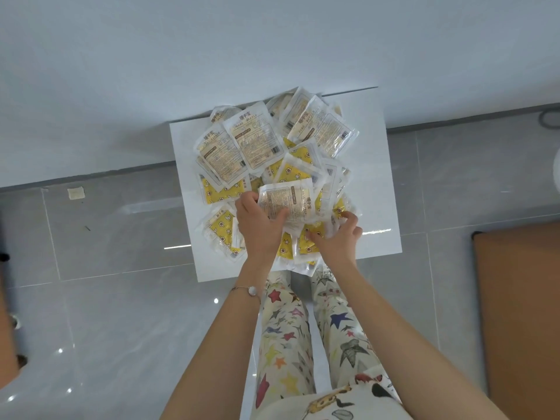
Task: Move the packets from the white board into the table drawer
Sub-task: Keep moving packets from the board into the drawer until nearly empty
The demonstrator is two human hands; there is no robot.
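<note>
A heap of several clear packets [257, 140], some printed yellow and some beige, lies on a white board [372, 183] on the floor. My left hand [257, 228] holds a beige packet [291, 201] lifted above the near part of the heap, thumb on its face. To its right, my right hand [339, 237] has curled fingers closed on the crinkled edges of packets [339, 213] at the heap's near right side. No drawer shows in the head view.
A white wall rises behind the board. Grey floor tiles [121, 237] surround it. A brown panel [521, 313] lies at the right. My legs in star-patterned trousers [288, 328] stand at the board's near edge. A small beige scrap [75, 193] lies at the left.
</note>
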